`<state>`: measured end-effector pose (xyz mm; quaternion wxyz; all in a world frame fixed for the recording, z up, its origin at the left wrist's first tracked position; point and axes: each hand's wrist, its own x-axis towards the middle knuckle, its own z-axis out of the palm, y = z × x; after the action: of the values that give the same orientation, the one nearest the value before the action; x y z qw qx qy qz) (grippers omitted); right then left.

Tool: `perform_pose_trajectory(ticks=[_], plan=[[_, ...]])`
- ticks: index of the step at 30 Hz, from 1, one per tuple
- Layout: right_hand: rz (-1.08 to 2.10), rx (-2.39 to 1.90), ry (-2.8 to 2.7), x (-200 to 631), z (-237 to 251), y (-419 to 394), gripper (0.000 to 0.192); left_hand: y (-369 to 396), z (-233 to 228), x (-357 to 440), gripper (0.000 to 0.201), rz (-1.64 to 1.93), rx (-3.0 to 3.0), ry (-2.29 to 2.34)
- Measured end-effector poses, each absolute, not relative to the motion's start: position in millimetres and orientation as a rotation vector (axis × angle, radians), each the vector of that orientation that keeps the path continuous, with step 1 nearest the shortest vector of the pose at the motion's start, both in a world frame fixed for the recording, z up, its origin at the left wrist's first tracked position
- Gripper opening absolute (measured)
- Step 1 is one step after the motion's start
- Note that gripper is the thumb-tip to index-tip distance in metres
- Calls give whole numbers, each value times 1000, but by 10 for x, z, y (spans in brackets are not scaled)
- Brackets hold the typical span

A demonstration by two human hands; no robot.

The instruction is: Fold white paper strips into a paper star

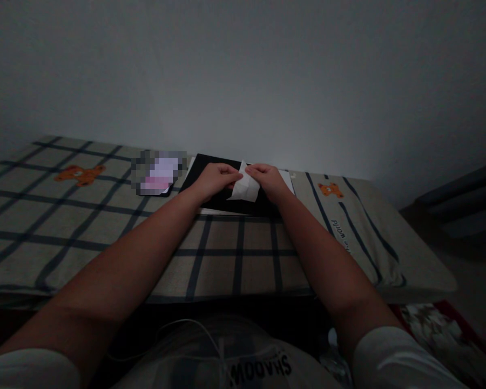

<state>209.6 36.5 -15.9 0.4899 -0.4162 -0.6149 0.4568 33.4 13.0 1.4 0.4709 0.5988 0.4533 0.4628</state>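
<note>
A small piece of white paper (245,188), creased and partly folded, is held up between my two hands. My left hand (218,178) pinches its left side with thumb and fingers. At its upper right, my right hand (269,179) grips the paper in the same kind of pinch. Both hands are just above a flat black board or folder (204,165). Under the black piece, white sheets (287,177) stick out at the right and along the near edge. The lower fingers of each hand are partly hidden.
Left of the black board lies a phone (160,175) with a lit, blurred screen. Everything rests on a checked cloth (235,237) with bear prints, against a grey wall (243,81). A thin white cable (186,321) crosses my lap, and a clear bottle (335,359) stands low at right.
</note>
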Motion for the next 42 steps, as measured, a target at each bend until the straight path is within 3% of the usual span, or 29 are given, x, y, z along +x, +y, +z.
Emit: perform_pose_trajectory(ticks=[24, 35, 42], plan=[[1160, -1032, -1467, 2060, -102, 324, 33, 96, 31, 330, 18, 989, 1572, 1163], [1178, -993, -1429, 2031, -88, 315, 24, 45, 87, 357, 15, 938, 1606, 1176], [1107, -999, -1529, 2111, -162, 384, 29, 88, 68, 332, 17, 1099, 1552, 1223]])
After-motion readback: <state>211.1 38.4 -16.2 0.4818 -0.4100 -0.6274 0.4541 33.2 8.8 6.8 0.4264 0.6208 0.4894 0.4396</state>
